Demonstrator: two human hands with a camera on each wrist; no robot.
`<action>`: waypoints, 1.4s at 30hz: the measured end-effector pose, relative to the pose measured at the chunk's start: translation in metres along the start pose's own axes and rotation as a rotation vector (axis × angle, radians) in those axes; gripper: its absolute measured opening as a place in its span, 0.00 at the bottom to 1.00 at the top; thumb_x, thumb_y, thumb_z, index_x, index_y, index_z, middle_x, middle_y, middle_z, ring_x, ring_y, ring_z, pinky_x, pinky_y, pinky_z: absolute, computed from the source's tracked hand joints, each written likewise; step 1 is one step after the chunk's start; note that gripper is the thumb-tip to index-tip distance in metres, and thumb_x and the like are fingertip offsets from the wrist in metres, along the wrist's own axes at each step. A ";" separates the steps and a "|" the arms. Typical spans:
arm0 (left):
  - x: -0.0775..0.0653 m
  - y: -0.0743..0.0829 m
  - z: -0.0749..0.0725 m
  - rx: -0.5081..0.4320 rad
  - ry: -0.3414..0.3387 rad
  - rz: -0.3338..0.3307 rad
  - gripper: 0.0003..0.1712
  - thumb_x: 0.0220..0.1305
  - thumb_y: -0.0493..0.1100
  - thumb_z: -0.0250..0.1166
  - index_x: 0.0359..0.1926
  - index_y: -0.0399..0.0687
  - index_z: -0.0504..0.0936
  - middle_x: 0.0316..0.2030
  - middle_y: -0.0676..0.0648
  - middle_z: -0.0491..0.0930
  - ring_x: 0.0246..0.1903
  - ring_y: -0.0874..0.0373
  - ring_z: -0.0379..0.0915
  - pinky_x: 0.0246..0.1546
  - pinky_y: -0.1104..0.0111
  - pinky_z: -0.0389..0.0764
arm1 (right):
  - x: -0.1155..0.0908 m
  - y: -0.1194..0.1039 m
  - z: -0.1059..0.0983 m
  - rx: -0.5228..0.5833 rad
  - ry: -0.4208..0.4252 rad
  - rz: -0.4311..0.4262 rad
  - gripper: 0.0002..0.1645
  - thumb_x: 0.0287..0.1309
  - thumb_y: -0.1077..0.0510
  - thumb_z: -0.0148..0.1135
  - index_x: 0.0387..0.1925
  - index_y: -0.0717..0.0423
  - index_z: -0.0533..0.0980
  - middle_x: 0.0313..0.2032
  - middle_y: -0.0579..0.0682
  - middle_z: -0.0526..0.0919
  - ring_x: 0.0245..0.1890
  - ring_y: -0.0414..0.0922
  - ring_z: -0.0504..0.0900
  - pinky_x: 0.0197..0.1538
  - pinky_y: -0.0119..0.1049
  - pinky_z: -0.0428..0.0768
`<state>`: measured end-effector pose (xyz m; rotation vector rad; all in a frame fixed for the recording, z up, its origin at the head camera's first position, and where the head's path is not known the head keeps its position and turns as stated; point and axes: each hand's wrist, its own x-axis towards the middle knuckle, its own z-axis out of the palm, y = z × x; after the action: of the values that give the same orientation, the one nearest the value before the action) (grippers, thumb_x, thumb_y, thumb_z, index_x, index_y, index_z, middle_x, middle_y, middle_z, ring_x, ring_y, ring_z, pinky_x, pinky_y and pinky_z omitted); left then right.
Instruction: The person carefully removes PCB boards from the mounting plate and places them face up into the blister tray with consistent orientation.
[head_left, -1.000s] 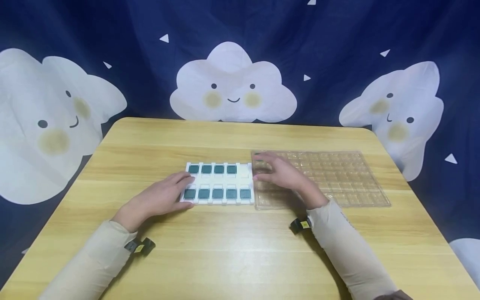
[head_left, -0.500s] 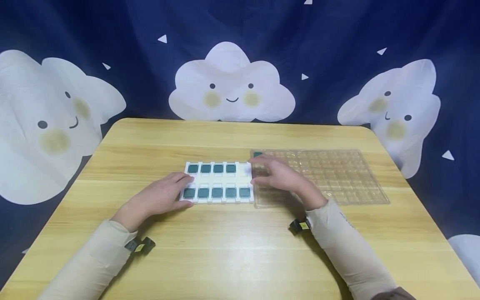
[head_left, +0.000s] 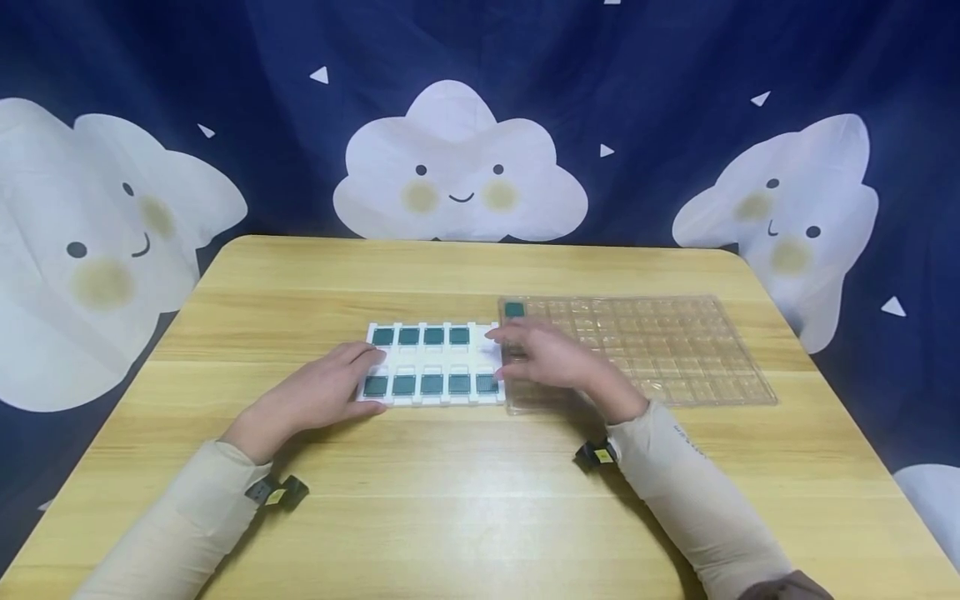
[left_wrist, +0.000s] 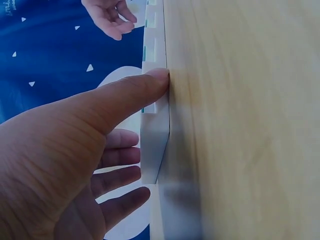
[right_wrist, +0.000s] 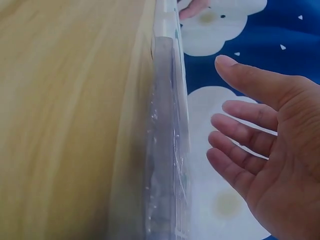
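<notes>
A white tray (head_left: 438, 362) lies mid-table, with green square chips (head_left: 433, 336) in two rows of slots. The far row's rightmost slot holds no chip. My left hand (head_left: 318, 390) holds the tray's left end, its thumb against the front side and its fingers at the far side of that end. Against the tray's right side lies a clear plastic compartment tray (head_left: 675, 350); one green chip (head_left: 514, 309) sits in its far left compartment. My right hand (head_left: 551, 354) hovers over the border of the two trays, fingers apart and holding nothing; in the right wrist view it is above the tray surface.
The wooden table (head_left: 465, 500) has rounded far corners. Behind it hangs a dark blue curtain (head_left: 285, 50) with white clouds. Small black cameras (head_left: 596, 455) are strapped at both sleeves.
My right hand has moved left and toward me from the clear tray's far left corner, leaving the chip there uncovered. My left hand stays on the white tray.
</notes>
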<state>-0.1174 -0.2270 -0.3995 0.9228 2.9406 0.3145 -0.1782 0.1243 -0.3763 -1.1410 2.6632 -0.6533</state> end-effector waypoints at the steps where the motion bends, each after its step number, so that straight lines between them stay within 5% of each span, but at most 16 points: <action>1: 0.000 0.000 0.000 -0.002 -0.003 -0.003 0.46 0.59 0.61 0.68 0.66 0.33 0.68 0.62 0.34 0.68 0.63 0.41 0.63 0.66 0.50 0.66 | 0.000 -0.001 0.000 0.003 -0.008 0.004 0.37 0.54 0.45 0.71 0.63 0.56 0.73 0.62 0.53 0.75 0.66 0.55 0.66 0.70 0.51 0.62; 5: 0.002 -0.001 0.000 -0.009 -0.012 -0.006 0.47 0.59 0.63 0.67 0.66 0.33 0.67 0.63 0.35 0.68 0.64 0.41 0.62 0.67 0.50 0.64 | 0.000 -0.005 0.002 0.004 -0.026 0.015 0.36 0.53 0.46 0.73 0.61 0.55 0.75 0.61 0.53 0.76 0.68 0.56 0.64 0.71 0.51 0.60; 13: 0.001 -0.001 0.000 -0.013 -0.026 -0.034 0.48 0.59 0.63 0.68 0.67 0.33 0.67 0.64 0.34 0.66 0.65 0.40 0.61 0.67 0.48 0.64 | 0.001 -0.012 0.005 -0.015 -0.045 -0.016 0.33 0.52 0.46 0.74 0.57 0.57 0.77 0.53 0.50 0.79 0.54 0.47 0.76 0.59 0.41 0.75; 42: 0.000 -0.002 0.003 -0.003 -0.029 -0.039 0.48 0.58 0.63 0.68 0.68 0.33 0.67 0.65 0.33 0.66 0.65 0.38 0.61 0.66 0.47 0.63 | 0.001 -0.021 0.021 -0.126 -0.055 -0.065 0.27 0.51 0.46 0.74 0.50 0.55 0.81 0.47 0.48 0.83 0.51 0.46 0.78 0.63 0.43 0.72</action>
<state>-0.1182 -0.2276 -0.4030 0.8611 2.9268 0.3006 -0.1581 0.1039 -0.3853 -1.2640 2.6632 -0.4626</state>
